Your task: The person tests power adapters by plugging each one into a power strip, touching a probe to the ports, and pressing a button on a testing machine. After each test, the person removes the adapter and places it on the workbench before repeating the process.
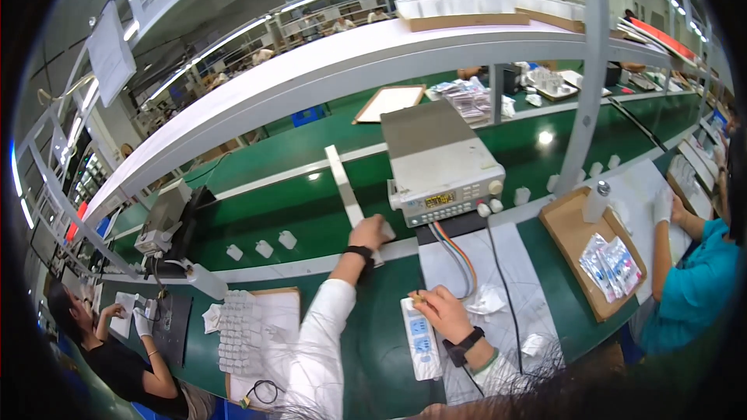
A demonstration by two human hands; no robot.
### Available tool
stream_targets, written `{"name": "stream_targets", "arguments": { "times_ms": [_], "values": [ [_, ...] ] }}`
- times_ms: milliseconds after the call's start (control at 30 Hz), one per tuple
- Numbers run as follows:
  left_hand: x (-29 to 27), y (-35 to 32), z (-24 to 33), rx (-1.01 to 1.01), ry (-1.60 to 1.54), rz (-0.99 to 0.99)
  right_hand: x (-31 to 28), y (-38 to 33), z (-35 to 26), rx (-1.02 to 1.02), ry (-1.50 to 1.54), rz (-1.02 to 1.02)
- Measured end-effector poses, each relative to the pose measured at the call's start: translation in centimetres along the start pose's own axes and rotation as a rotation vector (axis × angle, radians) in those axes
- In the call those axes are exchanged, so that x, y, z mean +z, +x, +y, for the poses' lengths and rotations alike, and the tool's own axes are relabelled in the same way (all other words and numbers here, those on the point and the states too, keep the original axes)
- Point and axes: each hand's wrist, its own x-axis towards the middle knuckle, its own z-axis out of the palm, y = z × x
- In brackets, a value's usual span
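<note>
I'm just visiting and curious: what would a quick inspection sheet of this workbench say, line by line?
Surface: green bench with a green conveyor belt behind it.
Job's things: white power strip lying by the right hand; small white part at the left hand, at the belt's edge.
Clutter: board of white parts; cardboard tray of bagged pieces; loose white parts on the belt.
Grip: left hand reaches forward, fingers closed around the small white part; right hand pinches something too small to tell.
Cables: rainbow ribbon cable and black lead running from the grey bench instrument.
Surroundings: co-workers seated left and right; shelf overhead.
</note>
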Motion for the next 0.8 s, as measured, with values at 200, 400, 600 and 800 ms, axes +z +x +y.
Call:
{"name": "stream_targets", "arguments": {
  "times_ms": [200,400,600,800],
  "values": [
    [-0.2,2.0,-0.4,0.227,-0.033,-0.049,-1.0,-0.5,-0.3,0.117,-0.052,-0.05],
    [-3.9,2.8,-13.4,-0.302,0.832,-0.271,-0.8,-0.8,0.3,0.121,-0.07,-0.037],
    [-2.1,-1.6,-24.4,-0.281,0.928,-0.028,0.3,-0.8,0.2,0.024,-0.05,-0.041],
    [-4.7,-6.6,-15.7,0.136,0.001,0.433,0.4,-1.0,-0.2,0.031,-0.03,-0.033]
  ]
}}
